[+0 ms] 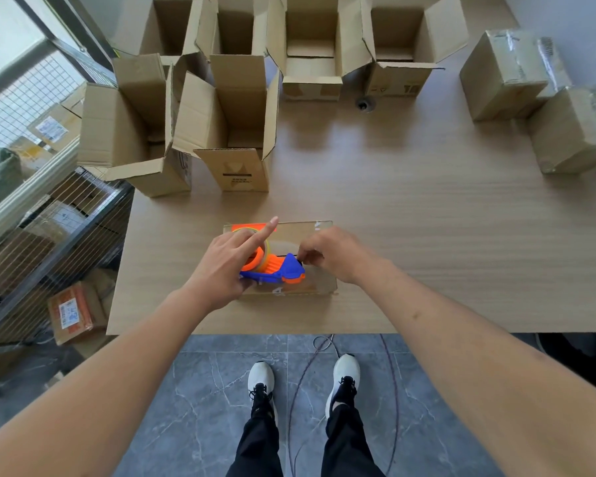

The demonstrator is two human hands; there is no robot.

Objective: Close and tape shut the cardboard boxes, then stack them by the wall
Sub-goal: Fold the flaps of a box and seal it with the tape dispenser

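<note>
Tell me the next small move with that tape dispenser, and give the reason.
Probably pull the tape end free: the left hand grips the tape dispenser on the closed box, and the right hand pinches at its blue front, likely picking at the tape end.

Bare table [410, 201] mid-right, open boxes [227, 125] crowding left and back, taped boxes [537, 98] far right

On the table [427, 208], a tape dispenser [276, 268] sits on a closed box [315, 235] at the near edge, at 6 o'clock. Two open boxes [227, 132] stand at 10 o'clock, with a row of four open boxes [310, 39] behind them from 11 to 1 o'clock. Two taped boxes [506, 74] sit at 2 o'clock. A wire rack [49, 215] stands left of the table, at 9 o'clock.
</note>
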